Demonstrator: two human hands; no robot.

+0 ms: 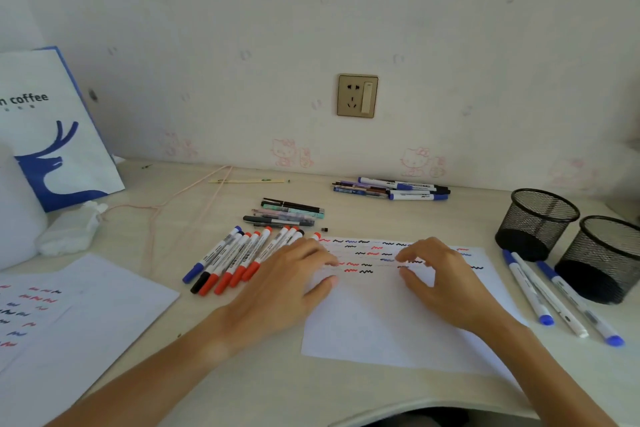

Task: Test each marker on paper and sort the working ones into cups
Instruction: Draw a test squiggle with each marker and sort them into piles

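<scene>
This looks like a desk in a home, most likely a child's bedroom. The wall point(311, 28) has pale wallpaper with little pink cartoon cats point(291, 152) on it. A gold socket point(357, 96) sits in the wall above the light wooden desk point(242, 388). A coffee shop paper bag point(52, 128) leans at the left.

Left hand point(287, 282) covers the near ends of several markers in the fanned row point(242, 255) and part of the squiggle lines on the test sheet point(381, 319). Near-left second sheet point(69, 315) and far-left coffee bag point(52, 128) cut by frame edge. Barrel print on the far pen pile point(391, 189) too small to read.
</scene>
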